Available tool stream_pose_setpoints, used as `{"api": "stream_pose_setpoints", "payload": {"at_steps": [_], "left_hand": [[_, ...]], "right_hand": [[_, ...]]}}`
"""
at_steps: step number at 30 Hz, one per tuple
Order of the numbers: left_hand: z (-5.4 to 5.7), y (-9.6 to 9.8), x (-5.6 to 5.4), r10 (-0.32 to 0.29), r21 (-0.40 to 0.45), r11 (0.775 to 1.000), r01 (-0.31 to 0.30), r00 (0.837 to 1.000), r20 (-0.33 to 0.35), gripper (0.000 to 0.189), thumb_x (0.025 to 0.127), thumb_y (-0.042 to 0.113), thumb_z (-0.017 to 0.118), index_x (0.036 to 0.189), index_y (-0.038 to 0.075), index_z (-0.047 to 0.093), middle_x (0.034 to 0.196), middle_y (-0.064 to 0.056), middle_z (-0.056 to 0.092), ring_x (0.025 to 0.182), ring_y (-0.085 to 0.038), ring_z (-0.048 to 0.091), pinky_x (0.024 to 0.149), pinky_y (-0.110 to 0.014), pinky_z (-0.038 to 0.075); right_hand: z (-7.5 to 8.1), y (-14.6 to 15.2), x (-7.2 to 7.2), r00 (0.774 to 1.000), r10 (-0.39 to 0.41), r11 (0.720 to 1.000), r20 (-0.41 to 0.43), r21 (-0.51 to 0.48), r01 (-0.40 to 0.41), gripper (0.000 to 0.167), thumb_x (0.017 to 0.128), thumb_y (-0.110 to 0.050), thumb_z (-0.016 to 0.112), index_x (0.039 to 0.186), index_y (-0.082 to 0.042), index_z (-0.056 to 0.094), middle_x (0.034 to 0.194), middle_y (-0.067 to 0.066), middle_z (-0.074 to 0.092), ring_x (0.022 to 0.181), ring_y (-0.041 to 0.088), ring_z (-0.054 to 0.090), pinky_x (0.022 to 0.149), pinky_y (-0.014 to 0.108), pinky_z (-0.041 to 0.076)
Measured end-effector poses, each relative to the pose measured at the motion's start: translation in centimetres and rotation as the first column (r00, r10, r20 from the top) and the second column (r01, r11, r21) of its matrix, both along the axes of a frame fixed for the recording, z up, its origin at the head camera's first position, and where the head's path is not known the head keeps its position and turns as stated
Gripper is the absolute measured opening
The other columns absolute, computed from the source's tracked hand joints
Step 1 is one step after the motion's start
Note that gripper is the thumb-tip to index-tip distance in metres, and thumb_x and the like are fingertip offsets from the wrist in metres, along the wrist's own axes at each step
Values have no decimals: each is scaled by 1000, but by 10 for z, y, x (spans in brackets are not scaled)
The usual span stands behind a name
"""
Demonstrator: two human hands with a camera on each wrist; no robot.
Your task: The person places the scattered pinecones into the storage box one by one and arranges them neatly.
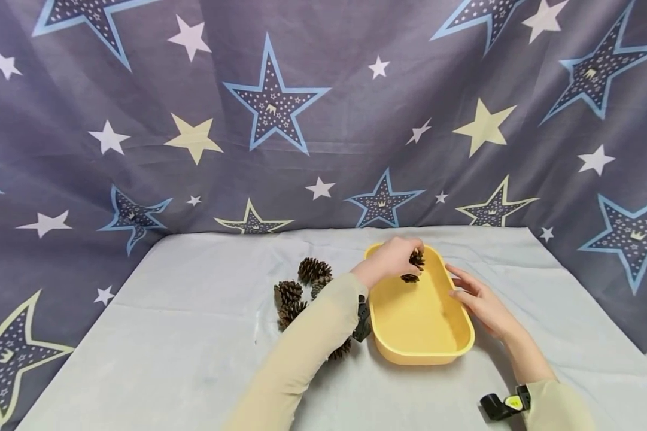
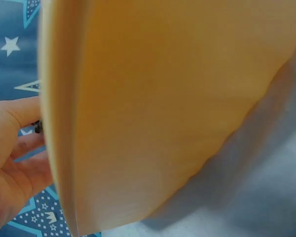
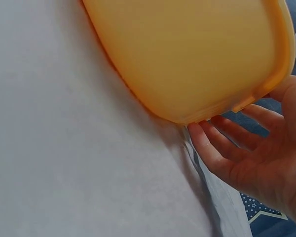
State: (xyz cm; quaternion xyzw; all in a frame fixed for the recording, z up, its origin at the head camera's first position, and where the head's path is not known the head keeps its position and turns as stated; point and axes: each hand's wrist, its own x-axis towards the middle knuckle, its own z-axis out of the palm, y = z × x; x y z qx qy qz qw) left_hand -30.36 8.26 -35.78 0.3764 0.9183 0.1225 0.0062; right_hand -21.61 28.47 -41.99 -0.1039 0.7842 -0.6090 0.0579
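My left hand [image 1: 392,258] reaches over the left rim of a yellow plastic basin [image 1: 415,326] and grips a brown pine cone [image 1: 416,261] inside its far part. Fingers cover part of the cone. In the left wrist view, the basin's wall [image 2: 163,113] hides most of the cone, and only a dark bit of the pine cone [image 2: 38,126] shows by the left hand [image 2: 12,163]. My right hand [image 1: 482,302] touches the basin's right side from outside. Seen from the right wrist, the fingers of the right hand [image 3: 266,148] rest along the outer wall, thumb near the rim.
Several more pine cones [image 1: 288,293] lie on the white cloth-covered table [image 1: 194,335] left of the basin, partly behind my left sleeve [image 1: 301,353]. One pine cone [image 1: 340,349] shows just below that forearm. A star-patterned curtain [image 1: 280,179] hangs behind the table.
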Motion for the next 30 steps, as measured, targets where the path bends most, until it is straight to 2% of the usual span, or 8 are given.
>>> {"api": "stream_pose_setpoints", "payload": {"at_steps": [3, 8, 13, 23, 30], "left_hand": [[-1, 1, -4, -32, -19, 999, 32, 999, 14, 40, 81, 26, 68, 117, 15, 54, 113, 2, 60, 104, -12, 56, 87, -20, 45], [-4, 0, -11, -20, -38, 999, 22, 999, 37, 38, 80, 19, 69, 115, 15, 54, 111, 2, 60, 103, -12, 55, 86, -20, 44], [-6, -2, -17, -31, -54, 998, 32, 999, 26, 35, 79, 15, 70, 110, 16, 54, 107, 1, 60, 100, -13, 55, 84, -21, 44], [-10, -4, -28, -64, -1, 998, 64, 998, 16, 32, 78, 13, 69, 107, 14, 55, 104, 2, 60, 98, -11, 55, 85, -19, 43], [-16, 2, -32, -99, -49, 994, 98, 995, -17, 33, 79, 14, 68, 109, 14, 54, 109, 1, 59, 104, -12, 53, 91, -20, 41]], "right_hand": [[-1, -1, -1, 1000, 4, 1000, 4, -1, -4, 61, 92, -13, 50, 143, 0, 19, 133, 34, 33, 97, 0, 55, 78, 20, 50], [-2, -1, -1, 1000, 1, 1000, 6, 12, -1, 61, 92, -14, 50, 144, -2, 20, 133, 33, 34, 97, 1, 55, 77, 20, 50], [-3, 1, 0, 1000, -5, 1000, 3, -1, 5, 61, 92, -13, 50, 143, -1, 20, 132, 33, 34, 97, 1, 55, 77, 20, 50], [-3, 2, -1, 1000, -10, 1000, 3, 3, 10, 61, 92, -13, 51, 144, -3, 20, 133, 32, 34, 98, 1, 54, 78, 21, 50], [-3, 0, -2, 1000, 3, 1000, -9, -31, -3, 60, 92, -11, 49, 143, 0, 20, 130, 33, 35, 97, 5, 56, 77, 23, 51]]}}
